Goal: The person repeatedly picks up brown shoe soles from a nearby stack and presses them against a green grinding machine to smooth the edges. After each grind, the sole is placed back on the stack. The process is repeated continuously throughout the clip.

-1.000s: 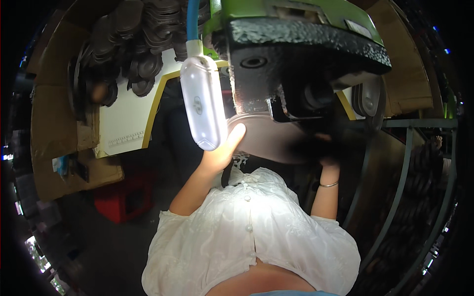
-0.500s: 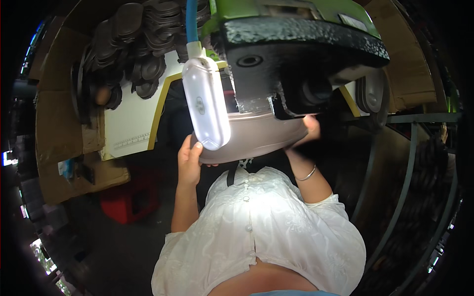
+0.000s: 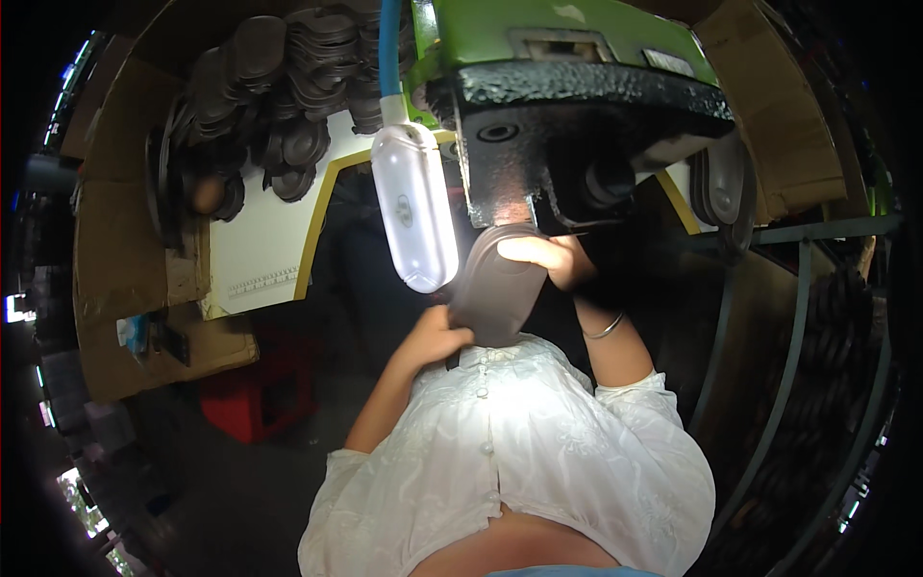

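A brown shoe sole (image 3: 495,293) is held between my two hands, its upper end close under the black lower part of the green machine (image 3: 586,106). My left hand (image 3: 439,337) grips the lower left edge of the sole and is slightly blurred. On the right side, my right hand (image 3: 550,256) has its thumb laid across the upper face of the sole, with the fingers hidden behind it. The sole slants upward to the right, in front of my white shirt. Just left of the sole hangs a bright white lamp (image 3: 416,212) on a blue arm.
Piles of brown soles (image 3: 255,72) lie on the white tabletop (image 3: 255,252) at left, beside cardboard (image 3: 135,236). A few more soles (image 3: 716,188) stand at right. A red stool (image 3: 252,399) is on the floor. Metal rails (image 3: 817,234) run along the right.
The sole has turned from lying crosswise under the machine to a steep slant. My left hand has moved right and down; my right hand has come left onto the sole.
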### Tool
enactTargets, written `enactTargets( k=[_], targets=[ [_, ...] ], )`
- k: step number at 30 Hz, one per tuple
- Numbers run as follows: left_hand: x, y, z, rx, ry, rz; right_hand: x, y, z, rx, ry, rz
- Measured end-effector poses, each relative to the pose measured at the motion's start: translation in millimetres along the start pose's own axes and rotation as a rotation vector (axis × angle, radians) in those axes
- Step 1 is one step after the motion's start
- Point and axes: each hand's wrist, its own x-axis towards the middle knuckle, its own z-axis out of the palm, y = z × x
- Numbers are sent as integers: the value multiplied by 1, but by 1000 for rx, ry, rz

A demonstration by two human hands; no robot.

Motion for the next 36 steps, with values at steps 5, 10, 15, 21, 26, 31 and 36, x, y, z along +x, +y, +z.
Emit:
enactTargets(
  k=[5, 10, 15, 21, 26, 31, 36],
  targets=[
    [28, 17, 59, 259, -156, 518, 4, -5, -1, -464, -47, 12],
    [32, 59, 48, 402, -149, 276, -19, -1, -58, -464, 392, -332],
    [43, 1, 1, 156, 130, 171, -94, -34, -153, -47, 1198, -789],
    [58, -2, -87, 476, 471, 375, -149, 4, -240, 6, 1591, -459],
    [74, 100, -176, 705, 1301, 704, -142, 22, -210, -103, 1631, -518],
    [79, 169, -264, 1115, 1699, 518, -121, 4, -176, -178, 1559, -658],
    [72, 187, -299, 1272, 1554, 214, -99, -9, -148, -287, 1421, -699]
  ],
)
